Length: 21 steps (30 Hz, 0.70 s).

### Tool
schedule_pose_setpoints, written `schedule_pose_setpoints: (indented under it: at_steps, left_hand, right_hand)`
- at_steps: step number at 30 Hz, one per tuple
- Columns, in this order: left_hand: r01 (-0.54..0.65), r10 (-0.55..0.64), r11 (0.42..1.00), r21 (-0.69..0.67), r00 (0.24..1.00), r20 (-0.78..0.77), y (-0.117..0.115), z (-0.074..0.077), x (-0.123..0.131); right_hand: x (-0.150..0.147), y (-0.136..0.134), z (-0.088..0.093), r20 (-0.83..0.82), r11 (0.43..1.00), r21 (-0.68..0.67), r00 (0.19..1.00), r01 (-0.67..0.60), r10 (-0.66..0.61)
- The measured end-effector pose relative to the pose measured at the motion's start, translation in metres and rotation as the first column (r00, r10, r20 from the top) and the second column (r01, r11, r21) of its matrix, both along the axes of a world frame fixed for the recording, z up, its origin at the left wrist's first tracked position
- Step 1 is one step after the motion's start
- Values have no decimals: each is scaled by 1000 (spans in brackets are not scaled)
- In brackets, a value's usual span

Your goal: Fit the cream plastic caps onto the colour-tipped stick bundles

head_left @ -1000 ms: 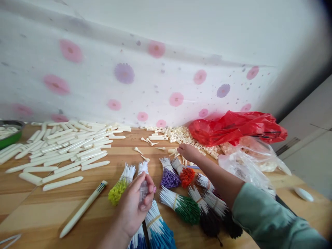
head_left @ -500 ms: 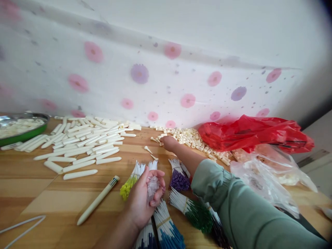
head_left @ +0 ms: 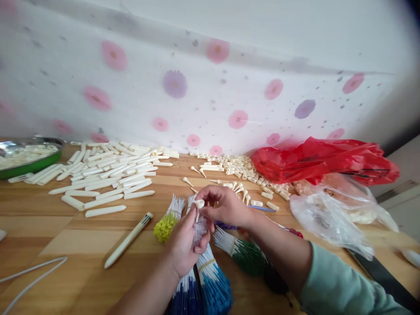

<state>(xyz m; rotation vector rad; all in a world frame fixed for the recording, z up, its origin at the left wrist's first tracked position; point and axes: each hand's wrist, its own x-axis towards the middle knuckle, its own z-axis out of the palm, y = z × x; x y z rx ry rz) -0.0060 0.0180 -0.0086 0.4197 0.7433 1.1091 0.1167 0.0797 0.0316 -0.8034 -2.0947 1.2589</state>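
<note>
My left hand [head_left: 184,245] is cupped round several clear plastic pieces [head_left: 199,230]. Above them, the thumb and fingertips of my right hand [head_left: 226,205] pinch a small cream peg with a wide head [head_left: 199,204], which also meets my left fingertips. Under and around my hands lie banded bundles of white pen refills: yellow-ended refills [head_left: 166,225], green-ended refills [head_left: 244,253], light blue refills [head_left: 215,280] and dark blue refills [head_left: 185,293]. The purple bundle [head_left: 226,225] is mostly behind my right wrist. A multicolour pen [head_left: 129,240] rests to the left.
White pen barrels [head_left: 111,170] are heaped at the back left, beside a green-rimmed pan [head_left: 36,165]. Small cream slotted parts [head_left: 239,166] and loose pegs [head_left: 241,188] lie at the back middle. A red plastic bag [head_left: 324,159] and a clear bag [head_left: 328,223] sit at right.
My right hand has come back from the small cream parts to my left hand, bringing a cream peg. My left hand still holds the clear pieces.
</note>
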Motion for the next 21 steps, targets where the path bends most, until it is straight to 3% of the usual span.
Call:
schedule_pose_setpoints:
  at_steps: [2, 4, 6, 8, 10, 12, 14, 18, 21]
  left_hand:
    - [-3, 4, 999, 38, 999, -37, -1, -2, 2]
    - [-4, 8, 997, 76, 998, -56, -2, -2, 2]
    - [-9, 15, 995, 104, 998, -59, -2, -2, 2]
    - [-34, 41, 993, 109, 998, -56, -3, -2, 1]
    - [-77, 81, 993, 92, 996, -41, -2, -2, 1]
    - [-115, 115, 992, 52, 993, -8, -2, -2, 2]
    - [-140, 140, 990, 14, 990, 20, -3, -1, 3]
    - [-122, 122, 992, -8, 992, 17, -3, -2, 6]
    - [-93, 93, 995, 36, 996, 17, -3, -4, 5]
  right_hand:
    - [2, -10, -4, -15, 998, 3, 998, 60, -60]
    - [4, -13, -5, -1, 981, 116, 988, 157, -158]
    - [8, -16, -4, -23, 932, 285, 973, 225, -228]
    - [11, -22, -2, -78, 845, 465, 963, 265, -259]
    - [12, -31, 1, -60, 767, 604, 972, 218, -228]
    - [9, -41, 1, 75, 726, 682, 979, 86, -187]
    - [3, -48, 0, 225, 707, 706, 957, -31, -183]
    - [-6, -53, 1, 355, 694, 709, 913, -125, -199]
    - [-1, -52, 7, 287, 758, 646, 948, -86, -138]
